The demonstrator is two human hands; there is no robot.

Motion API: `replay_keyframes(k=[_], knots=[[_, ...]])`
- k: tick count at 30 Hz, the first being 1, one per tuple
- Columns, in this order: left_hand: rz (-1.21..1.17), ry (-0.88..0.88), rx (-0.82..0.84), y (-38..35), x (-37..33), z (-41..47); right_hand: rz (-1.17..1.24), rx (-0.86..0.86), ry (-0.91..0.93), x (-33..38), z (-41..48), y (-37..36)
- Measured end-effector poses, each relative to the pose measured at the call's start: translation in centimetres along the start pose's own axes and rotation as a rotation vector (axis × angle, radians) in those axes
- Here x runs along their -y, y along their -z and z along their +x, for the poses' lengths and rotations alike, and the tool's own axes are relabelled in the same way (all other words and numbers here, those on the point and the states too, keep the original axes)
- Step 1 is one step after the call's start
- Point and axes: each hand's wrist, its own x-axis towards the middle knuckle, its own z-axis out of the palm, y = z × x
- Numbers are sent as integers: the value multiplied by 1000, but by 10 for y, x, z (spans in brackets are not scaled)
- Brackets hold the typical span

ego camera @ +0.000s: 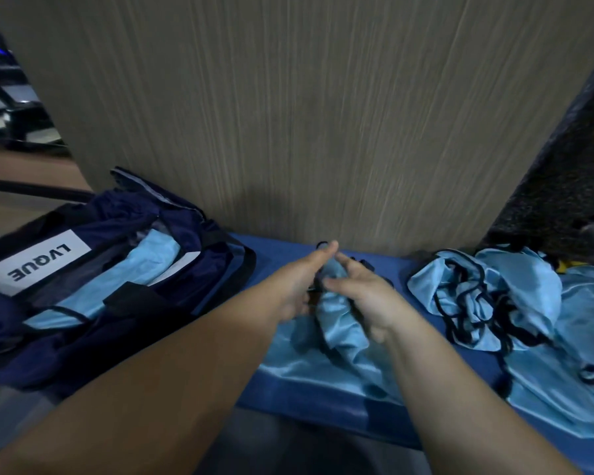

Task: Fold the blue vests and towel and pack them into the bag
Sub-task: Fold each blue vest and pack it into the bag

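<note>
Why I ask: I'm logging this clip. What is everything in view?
bag: one, navy with white label, left
cloth in bag: count unclear, light blue, inside the bag
held vest: one, light blue with black trim, centre
loose vests: crumpled pile, count unclear, light blue with black trim, right
blue surface: one, dark blue, under the vests
panel: one, beige wood grain, behind
left hand: one, grips held vest near its top
right hand: one, grips held vest beside the left

Bag: at left, beside counter, one vest inside. Counter: middle vest at centre, heap of vests to its right, apart. Panel: upright behind bag, vests, counter.
</note>
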Motion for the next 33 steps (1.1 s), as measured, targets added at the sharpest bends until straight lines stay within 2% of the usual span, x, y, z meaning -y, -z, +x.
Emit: replay_keyframes(k=[4,6,10,12,14,16,18,19,21,24,27,30,33], knots=[[253,4,-224,26,7,2,-162,58,-41,-14,3,-13],[305,-13,-286,39,12,5,-315,36,-17,-15,3,-13],[436,-13,-347,64,24,15,-916,-259,247,-23,8,5],[574,-20,-382,69,26,13,-1220,-299,338,-30,6,15],[700,-51,-427,69,26,9,-1402,-281,343,-36,5,23],[868,-148,-473,66,27,5,-1422,-270,308,-40,6,28],[1068,-326,-506,60,24,0,-1406,-257,298,-41,7,29],[1141,-418,-484,56,21,-2,-1413,-249,297,-42,8,30],[1224,-527,-327,46,15,-3,-1454,-219,289,-42,8,28],[1322,-503,-48,33,19,-3,-1498,-170,292,-41,8,26],[1441,-393,92,41,37,0,-1464,-181,279,-40,8,32],[1595,-343,162,59,59,4,-1351,-342,269,-38,11,51],[1593,-341,194,68,63,6,-1149,-514,255,-35,11,69]])
